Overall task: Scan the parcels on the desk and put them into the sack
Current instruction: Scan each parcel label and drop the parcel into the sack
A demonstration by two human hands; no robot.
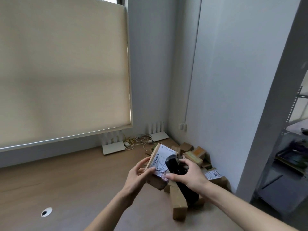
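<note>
1. Parcel [158, 165]: a cardboard box with a white shipping label on its upper face, held up above the table [66, 180] between both my hands, tilted so the label faces me. The label's lower edge is torn and crumpled.
2. My left hand [138, 175] grips the parcel's left side, thumb on the label near the barcode and fingers curled round the cardboard edge.
3. My right hand [188, 174] is wrapped round a black scanner [176, 169], fingers curled over its body. The scanner's head lies against the label, and my thumb touches the torn paper at the parcel's lower corner.
4. Just beyond and to the right of my right hand, more boxes [195, 154] are heaped in the corner where the table meets the wall; one of them, beside my right wrist, shows a white label [214, 174].
5. Below my hands, a long narrow carton [178, 202] lies on the table, its end pointing toward me.
6. Farther off beyond my hands, two white routers [115, 144] stand against the wall with a tangle of cables [138, 140] between them.
7. Far to the left of my left forearm, a round cable hole [46, 212] sits in the tabletop.
8. A metal shelf [290, 147] stands to the right of my right arm; what is on it is too blurred to tell.
</note>
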